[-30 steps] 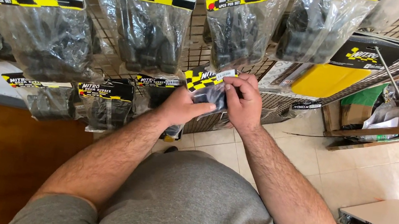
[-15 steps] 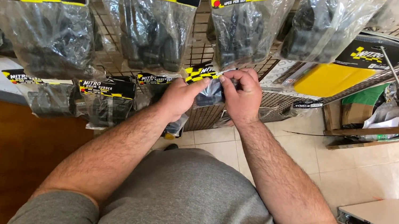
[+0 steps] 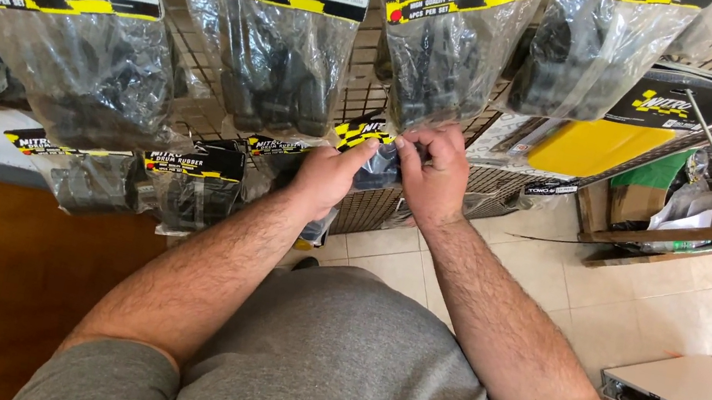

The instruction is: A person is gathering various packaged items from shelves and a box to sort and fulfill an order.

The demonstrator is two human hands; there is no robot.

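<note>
Nearest the camera, below the grey shirt (image 3: 346, 372), both forearms reach up and meet at a small plastic packet (image 3: 378, 163) with a black and yellow header card. The left hand (image 3: 326, 176) pinches the packet's left edge between thumb and fingers, and the right hand (image 3: 432, 179) is closed on its right side, fingers curled over the top. So both hands are clamped on the one packet, held just in front of the wire grid rack (image 3: 364, 206). Judging by this, the step in hand is setting the packet on the rack or taking it off; whether its card is on a hook is hidden by the fingers. The next move calls for a steady two-handed grip and keeping the card's hole level with the hook. Further up hang larger clear bags of black rubber parts (image 3: 276, 71), and to the right stands a wooden shelf (image 3: 698, 228).
</note>
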